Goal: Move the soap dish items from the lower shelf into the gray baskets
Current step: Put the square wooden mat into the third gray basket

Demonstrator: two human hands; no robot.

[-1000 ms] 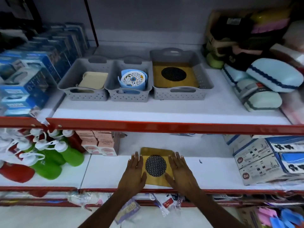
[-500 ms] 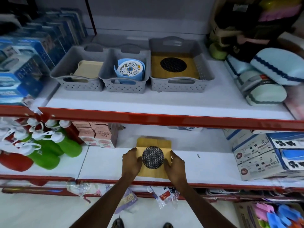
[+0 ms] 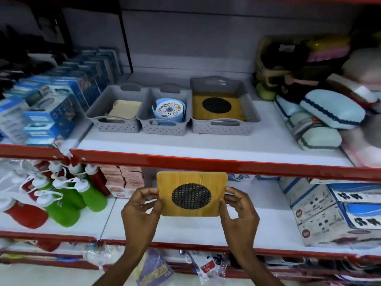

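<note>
Shop shelving with red front rails fills the view, two white shelves one above the other. Nearest, both forearms reach up from the bottom edge. The left hand point(image 3: 142, 209) pinches the left edge of a bamboo soap dish point(image 3: 192, 194), and the right hand point(image 3: 239, 211) pinches its right edge, fingers curled on the rim. This square board with a dark woven oval in its middle is held up clear of the lower shelf point(image 3: 185, 228), face toward the camera, its top edge just under the red rail point(image 3: 206, 162) of the upper shelf.

On the lower shelf, green and red bottles point(image 3: 68, 203) with white caps lie at the left, pink boxes point(image 3: 123, 178) stand behind them, and printed cartons point(image 3: 338, 211) sit at the right.

Farther off, on the upper shelf, three gray baskets stand side by side. The left basket point(image 3: 115, 122) holds a beige dish point(image 3: 124, 108). The middle basket point(image 3: 165, 125) holds a blue round dish point(image 3: 169, 109) with a patterned top. The right basket point(image 3: 224, 125) holds another bamboo dish point(image 3: 216, 106) lying flat. Blue packages point(image 3: 51, 112) crowd the far left, and pale blue cases point(image 3: 329, 110) are heaped at the right.
</note>
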